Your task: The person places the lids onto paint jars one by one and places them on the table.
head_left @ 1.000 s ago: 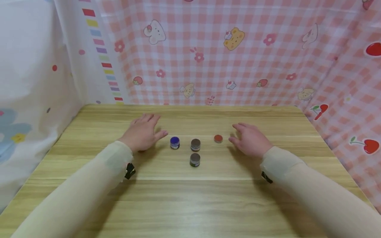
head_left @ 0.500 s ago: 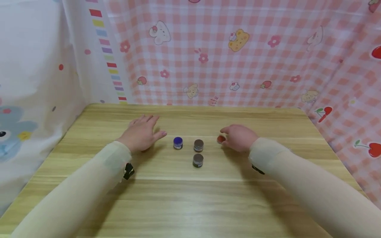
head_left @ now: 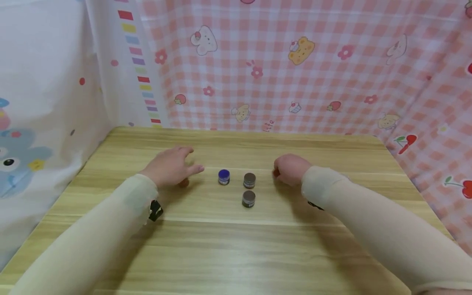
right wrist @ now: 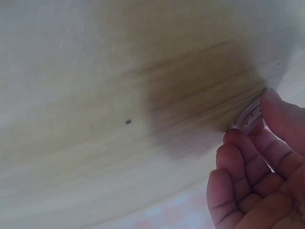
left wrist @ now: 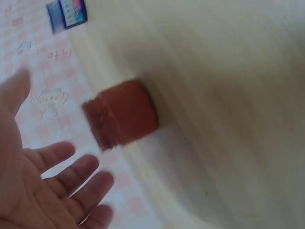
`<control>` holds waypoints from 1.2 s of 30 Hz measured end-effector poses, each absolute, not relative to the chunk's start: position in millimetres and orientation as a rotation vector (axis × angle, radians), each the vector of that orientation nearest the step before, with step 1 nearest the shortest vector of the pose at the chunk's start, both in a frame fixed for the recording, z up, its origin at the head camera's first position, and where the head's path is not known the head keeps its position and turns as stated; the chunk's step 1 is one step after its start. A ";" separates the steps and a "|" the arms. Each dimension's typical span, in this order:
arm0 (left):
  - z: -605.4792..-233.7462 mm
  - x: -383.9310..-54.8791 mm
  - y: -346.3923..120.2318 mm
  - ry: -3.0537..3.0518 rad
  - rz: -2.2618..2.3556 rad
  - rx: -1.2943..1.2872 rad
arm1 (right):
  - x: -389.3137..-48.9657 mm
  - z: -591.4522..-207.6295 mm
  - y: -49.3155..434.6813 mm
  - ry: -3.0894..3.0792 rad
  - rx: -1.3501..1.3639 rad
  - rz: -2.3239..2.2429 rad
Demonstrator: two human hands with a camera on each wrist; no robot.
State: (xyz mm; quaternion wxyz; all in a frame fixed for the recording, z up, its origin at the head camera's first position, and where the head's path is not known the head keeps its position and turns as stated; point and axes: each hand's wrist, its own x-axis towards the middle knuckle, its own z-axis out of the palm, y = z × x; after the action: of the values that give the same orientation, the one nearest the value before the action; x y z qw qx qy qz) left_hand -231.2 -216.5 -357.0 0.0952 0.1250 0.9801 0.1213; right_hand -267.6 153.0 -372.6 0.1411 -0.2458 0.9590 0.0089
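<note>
My left hand (head_left: 167, 168) hovers over the left side of the table, fingers spread. Just below its palm stands a small red-brown paint jar (left wrist: 124, 114), its threaded neck bare of a lid; the hand is apart from it. In the head view that jar (head_left: 183, 183) is partly covered by the hand. My right hand (head_left: 291, 169) is at the right, pinching a small clear round lid (right wrist: 251, 117) by its edge between thumb and fingers. The fingers hide most of this lid.
Between the hands stand a blue-topped jar (head_left: 223, 177) and two dark brown-topped jars, one farther back (head_left: 249, 180) and one nearer (head_left: 248, 198). A patterned cloth (head_left: 258, 82) hangs along the table's back edge.
My right hand has moved left to the lid and now pinches it. My left hand has drawn slightly back, and the red-brown jar now shows beside it. The head view has turned slightly left.
</note>
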 end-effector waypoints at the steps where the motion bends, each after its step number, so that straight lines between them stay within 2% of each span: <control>1: -355.7 -230.7 -218.7 2.889 0.376 0.364 | -268.2 -372.2 152.3 2.765 -0.716 0.039; 15: -356.8 -221.3 -233.9 2.702 0.343 0.390 | -268.1 -362.3 142.5 2.755 -0.732 0.142; 36: -354.2 -221.2 -217.3 2.774 0.193 0.460 | -265.5 -362.0 140.6 2.763 -0.708 0.169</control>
State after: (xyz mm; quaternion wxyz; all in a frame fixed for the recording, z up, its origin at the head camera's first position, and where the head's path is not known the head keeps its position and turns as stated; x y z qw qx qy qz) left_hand -221.2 -217.3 -354.2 0.1609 0.1612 0.9714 0.0675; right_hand -265.5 140.6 -362.0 0.1417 -0.2452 0.9573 0.0587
